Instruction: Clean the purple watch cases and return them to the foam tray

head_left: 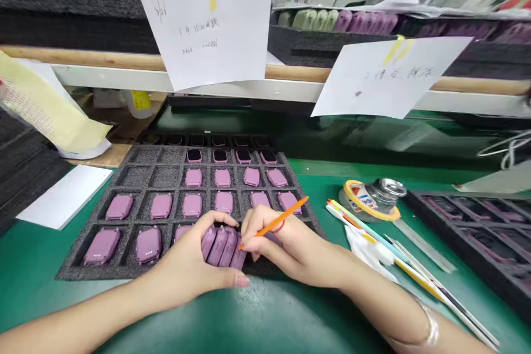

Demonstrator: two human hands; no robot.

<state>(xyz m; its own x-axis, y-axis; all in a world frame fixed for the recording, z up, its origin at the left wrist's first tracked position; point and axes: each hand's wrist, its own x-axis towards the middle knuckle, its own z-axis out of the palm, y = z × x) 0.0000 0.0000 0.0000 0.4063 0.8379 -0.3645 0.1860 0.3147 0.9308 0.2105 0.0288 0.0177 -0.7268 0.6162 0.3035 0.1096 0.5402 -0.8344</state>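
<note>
My left hand (203, 265) is wrapped round a row of several purple watch cases (222, 246), held on edge side by side above the front of the tray. Between the thumb and fingers of my right hand (276, 238) is a thin orange stick (284, 217), its lower tip at the rightmost held case. Whether the tip touches the case I cannot tell. Beneath both hands lies a black foam tray (141, 177) with purple watch cases in its compartments. Most lie with the purple side up, while the far row shows dark faces. My hands hide part of the front row.
Right of the tray stand a glass jar (371, 199) with a yellow tape roll round it and several pens and sticks (415, 274) beside white tissue (365, 246). Another foam tray (477, 221) is at far right. White paper (66, 193) lies left. Paper notes (215, 55) hang from the shelf.
</note>
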